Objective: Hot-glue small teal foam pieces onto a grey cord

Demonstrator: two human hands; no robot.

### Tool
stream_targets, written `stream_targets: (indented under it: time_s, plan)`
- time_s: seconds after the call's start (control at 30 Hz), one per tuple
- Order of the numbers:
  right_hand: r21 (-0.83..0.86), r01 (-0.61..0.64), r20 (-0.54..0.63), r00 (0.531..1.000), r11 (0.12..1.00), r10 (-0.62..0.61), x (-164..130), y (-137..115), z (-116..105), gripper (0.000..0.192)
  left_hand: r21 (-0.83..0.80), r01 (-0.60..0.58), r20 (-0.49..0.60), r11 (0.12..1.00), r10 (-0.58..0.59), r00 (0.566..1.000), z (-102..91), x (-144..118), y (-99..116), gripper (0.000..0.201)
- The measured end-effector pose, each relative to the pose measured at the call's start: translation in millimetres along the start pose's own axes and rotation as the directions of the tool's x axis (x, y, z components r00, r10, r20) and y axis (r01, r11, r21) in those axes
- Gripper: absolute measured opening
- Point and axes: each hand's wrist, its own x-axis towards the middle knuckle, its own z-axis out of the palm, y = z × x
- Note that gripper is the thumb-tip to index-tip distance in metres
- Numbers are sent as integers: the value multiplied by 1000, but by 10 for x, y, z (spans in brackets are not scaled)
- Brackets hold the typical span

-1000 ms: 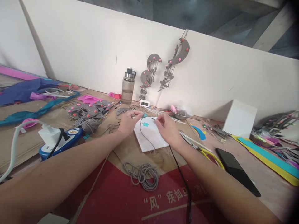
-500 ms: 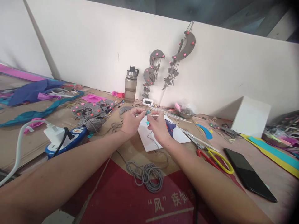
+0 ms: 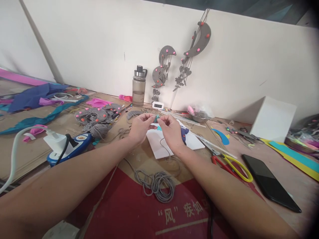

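Note:
A small teal piece (image 3: pixel 157 117) sits pinched between the fingertips of both my hands, its exact shape too small to make out. My left hand (image 3: pixel 140 128) grips it from the left with thumb and forefinger. From the other side, my right hand (image 3: pixel 171 132) closes its thumb and fingers at the piece. Grey cord (image 3: pixel 161 143) trails below my right hand over a white board (image 3: pixel 160 151) and near a loose coil of grey cord (image 3: pixel 163 187). Another teal bit and a dark blue piece (image 3: pixel 183 134) lie on the board, partly covered by my right hand.
Scissors (image 3: pixel 236 167) and a black phone (image 3: pixel 270 182) lie at the right. A power strip (image 3: pixel 81 141) with a white charger is at the left, near grey felt pieces (image 3: pixel 91 116). A water bottle (image 3: pixel 139 88) stands by the wall, beside hanging crescent ornaments (image 3: pixel 199 43).
My fingertips have come closer together around the teal piece, my right hand turning slightly. The camera view has shifted a little.

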Motion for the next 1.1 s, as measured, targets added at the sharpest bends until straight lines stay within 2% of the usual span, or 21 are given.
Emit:
stream_targets:
  time_s: [0.17,0.43,0.63,0.77,1.1]
  plan:
    - [-11,-18,-28,999,1000,18,-1,-18,-19,13,28,-16,39,999,15,999,-18,24,-41,18]
    - [-34,-36,-44,998,999,34,0,-28,-33,13,112,-62,42,992,58,997,-48,53,-96,18]
    - [16,-28,-80,996,999,29,6,20,-17,16,146,-86,63,986,77,995,-72,68,-139,20]
    - [27,-58,-50,997,998,59,20,49,-16,18,159,-96,101,983,81,992,-79,68,-141,20]
    - [347,-173,-53,978,922,203,45,105,38,14,72,14,161,997,-26,987,-34,14,-68,25]
